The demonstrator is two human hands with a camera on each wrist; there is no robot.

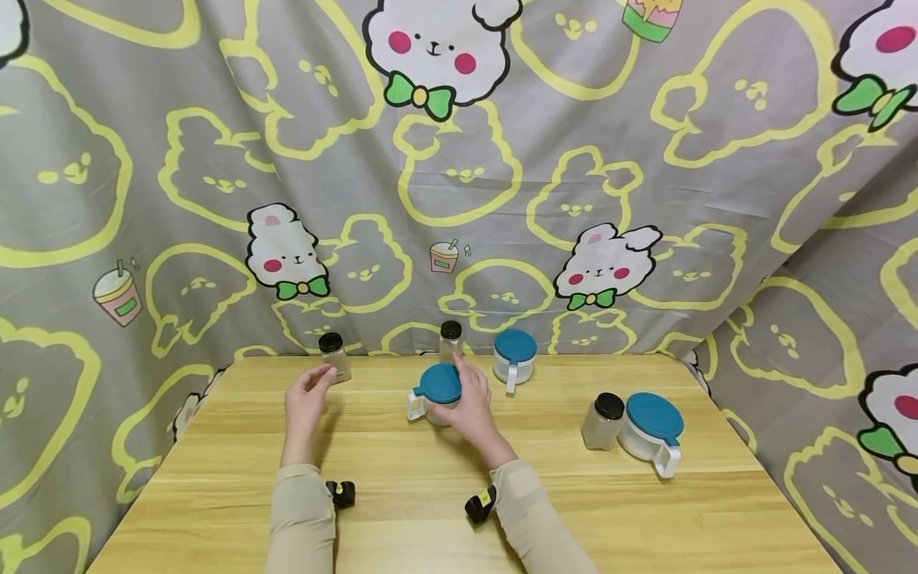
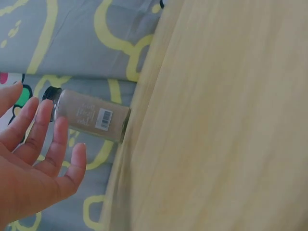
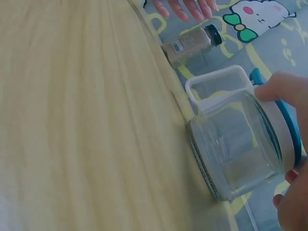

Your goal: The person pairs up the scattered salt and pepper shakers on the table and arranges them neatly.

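Note:
My right hand [image 1: 475,402] grips a glass jar [image 3: 236,144] with a white handle and a blue lid [image 1: 440,383] near the middle of the table. The thumb lies on the white collar by the handle, while fingertips show at the collar's far side. At the table's back left, my left hand [image 1: 307,402] is beside a clear bottle [image 1: 337,367] with a black cap and powder inside. In the left wrist view the fingers [image 2: 58,144] are spread and loosely bent, overlapping the cap end. That bottle stands upright with a barcode label showing.
Behind the gripped jar stands another black-capped bottle [image 1: 450,339], partly hidden by the right hand. A second blue-lidded jar [image 1: 515,359] is at the back. To the right, a bottle [image 1: 601,426] and a third blue-lidded jar [image 1: 649,430] stand together. A patterned curtain [image 1: 459,199] hangs behind the wooden table [image 1: 402,522].

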